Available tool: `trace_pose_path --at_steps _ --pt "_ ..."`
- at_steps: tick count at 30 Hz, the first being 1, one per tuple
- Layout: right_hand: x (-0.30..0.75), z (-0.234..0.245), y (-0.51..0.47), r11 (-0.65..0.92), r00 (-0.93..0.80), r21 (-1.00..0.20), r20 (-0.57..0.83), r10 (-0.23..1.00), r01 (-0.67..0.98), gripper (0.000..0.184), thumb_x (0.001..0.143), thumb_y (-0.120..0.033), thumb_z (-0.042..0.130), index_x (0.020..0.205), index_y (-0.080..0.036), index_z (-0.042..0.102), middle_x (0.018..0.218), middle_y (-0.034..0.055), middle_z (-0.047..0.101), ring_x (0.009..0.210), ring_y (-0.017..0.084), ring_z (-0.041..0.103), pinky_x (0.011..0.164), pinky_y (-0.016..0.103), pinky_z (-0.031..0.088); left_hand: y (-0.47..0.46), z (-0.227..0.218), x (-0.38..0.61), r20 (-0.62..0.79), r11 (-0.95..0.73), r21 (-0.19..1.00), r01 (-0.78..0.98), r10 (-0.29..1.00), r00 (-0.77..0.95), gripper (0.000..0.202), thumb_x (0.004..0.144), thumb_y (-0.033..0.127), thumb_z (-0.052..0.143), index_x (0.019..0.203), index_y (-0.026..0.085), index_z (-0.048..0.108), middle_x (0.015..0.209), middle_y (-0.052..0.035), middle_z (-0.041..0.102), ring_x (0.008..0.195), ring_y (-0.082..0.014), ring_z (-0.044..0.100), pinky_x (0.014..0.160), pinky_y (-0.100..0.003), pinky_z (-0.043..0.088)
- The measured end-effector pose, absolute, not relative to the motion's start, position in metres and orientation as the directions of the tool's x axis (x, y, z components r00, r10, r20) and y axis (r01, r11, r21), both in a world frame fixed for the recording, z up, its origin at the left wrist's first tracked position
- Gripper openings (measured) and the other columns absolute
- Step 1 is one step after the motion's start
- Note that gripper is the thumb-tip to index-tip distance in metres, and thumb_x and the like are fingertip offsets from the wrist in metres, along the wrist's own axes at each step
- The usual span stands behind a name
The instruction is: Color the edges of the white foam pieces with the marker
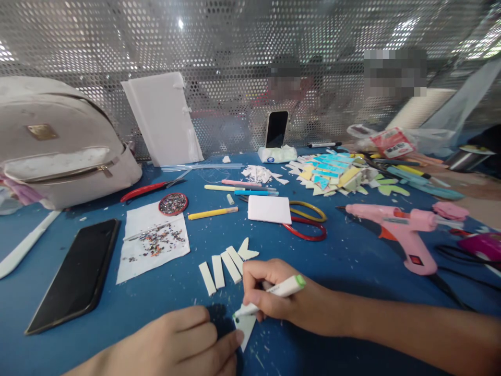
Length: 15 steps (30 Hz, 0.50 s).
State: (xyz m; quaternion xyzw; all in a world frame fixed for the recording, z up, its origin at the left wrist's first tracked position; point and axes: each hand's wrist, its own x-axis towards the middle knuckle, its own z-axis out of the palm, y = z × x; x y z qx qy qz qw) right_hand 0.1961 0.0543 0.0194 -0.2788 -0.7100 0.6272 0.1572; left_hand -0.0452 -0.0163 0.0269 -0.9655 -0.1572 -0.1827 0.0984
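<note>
My right hand (pixel 270 292) grips a white marker (pixel 285 288) with a green cap end. The marker's tip touches a small pale triangular piece (pixel 246 330) on the blue table, where a dark green mark shows. My left hand (pixel 183 337) has curled fingers, and one fingertip holds that piece down at its edge; its thumb is hidden. Just beyond my hands lie several cream strips (pixel 217 271) in a row, with a V-shaped cut piece (pixel 248 249) at their right end.
A pink glue gun (pixel 403 224) lies right, its cord trailing. Red-and-yellow-handled scissors (pixel 309 224) rest under a white card (pixel 269 209). To the left are a black phone (pixel 74 274), a paper with beads (pixel 156 243) and a backpack (pixel 66 146). Cut scraps (pixel 332 169) pile behind.
</note>
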Motion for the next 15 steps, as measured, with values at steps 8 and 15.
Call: trace_pose_path --at_steps 8,15 --pt "0.1959 0.0202 0.0552 0.068 -0.812 -0.976 -0.133 0.568 0.208 0.03 0.091 -0.042 0.056 0.076 -0.016 0.054 0.065 0.0003 0.059 0.057 0.011 0.05 0.052 0.02 0.036 -0.0132 0.0253 -0.0458 0.392 -0.937 -0.127 0.325 0.254 0.884 0.032 0.108 0.014 0.042 0.106 0.017 0.073 0.116 0.0024 0.074 0.075 -0.0131 0.066 0.071 -0.029 0.056" --pt "0.1956 0.0236 0.0549 0.187 -0.808 -0.947 -0.109 0.58 0.262 0.027 0.09 -0.036 0.055 0.072 -0.017 0.05 0.062 -0.0029 0.051 0.057 0.01 0.043 0.051 0.019 0.03 -0.0151 0.0244 -0.0464 0.394 -0.937 -0.136 0.321 0.246 0.886 0.034 0.107 0.012 0.04 0.107 0.017 0.073 0.116 0.0016 0.074 0.073 -0.0135 0.066 0.07 -0.029 0.056"
